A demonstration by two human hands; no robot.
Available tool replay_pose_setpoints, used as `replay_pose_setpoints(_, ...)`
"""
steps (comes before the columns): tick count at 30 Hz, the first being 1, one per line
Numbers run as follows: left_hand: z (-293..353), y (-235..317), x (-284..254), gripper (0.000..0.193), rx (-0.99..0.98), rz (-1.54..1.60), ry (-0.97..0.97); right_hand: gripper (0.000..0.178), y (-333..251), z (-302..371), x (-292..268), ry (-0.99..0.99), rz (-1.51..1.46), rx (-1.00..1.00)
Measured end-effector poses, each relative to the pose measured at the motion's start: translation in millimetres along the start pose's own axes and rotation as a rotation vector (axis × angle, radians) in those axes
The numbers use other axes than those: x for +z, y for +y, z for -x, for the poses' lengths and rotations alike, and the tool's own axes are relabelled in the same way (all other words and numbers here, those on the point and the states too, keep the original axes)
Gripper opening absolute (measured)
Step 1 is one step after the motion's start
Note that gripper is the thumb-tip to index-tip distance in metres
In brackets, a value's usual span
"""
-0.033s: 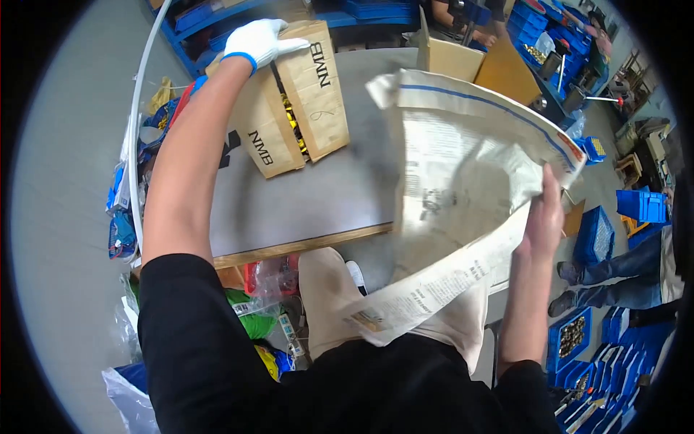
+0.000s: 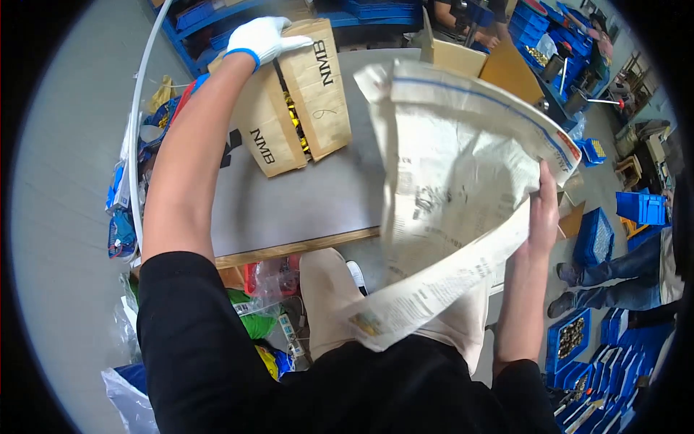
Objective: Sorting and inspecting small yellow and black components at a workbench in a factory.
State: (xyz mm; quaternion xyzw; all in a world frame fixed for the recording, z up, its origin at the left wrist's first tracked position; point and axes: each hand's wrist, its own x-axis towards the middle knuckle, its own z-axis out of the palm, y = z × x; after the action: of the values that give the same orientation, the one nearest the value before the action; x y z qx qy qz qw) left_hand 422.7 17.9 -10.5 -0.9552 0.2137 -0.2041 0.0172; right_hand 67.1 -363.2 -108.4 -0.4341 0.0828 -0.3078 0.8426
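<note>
A brown cardboard box [image 2: 323,116] with dark print stands tilted on the grey tabletop. Yellow and black items [image 2: 295,119] show through the gap between its flaps. My left hand [image 2: 260,42], in a white glove with a blue cuff, grips the box's far edge, the thumb lying along the flap; its other fingertips are hidden. On the right, my bare right hand [image 2: 543,213] is closed on the edge of a large newspaper sheet [image 2: 448,173]. The sheet hangs open and curved above my lap and the table's front edge, its left side blurred.
A wooden strip edges the grey table [image 2: 311,210]. Behind the newspaper is an open carton [image 2: 455,58], with a co-worker's hand [image 2: 490,40] beyond it. Blue bins [image 2: 567,340] of metal parts stand at the lower right. A white hose [image 2: 137,130] curves along the left.
The newspaper has shifted slightly left, its lower edge a little lower, and my right hand has moved slightly left with it. My left hand and the box have barely moved.
</note>
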Motion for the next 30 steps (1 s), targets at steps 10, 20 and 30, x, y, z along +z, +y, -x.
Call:
replay_pose_setpoints(10, 14, 10, -49, 0.077, -0.035, 0.072, -0.140, 0.040, 123, 46, 5, 0.146, 0.022, 0.105)
replay_pose_setpoints(20, 10, 13, -36, 0.073, -0.017, 0.062, -0.111, 0.024, 211, 131, -35, 0.149, 0.425, 0.503)
replay_pose_setpoints(30, -2, 17, -29, 0.066, -0.006, 0.127, -0.125, 0.021, 220, 117, -8, 0.101, 0.524, 0.598)
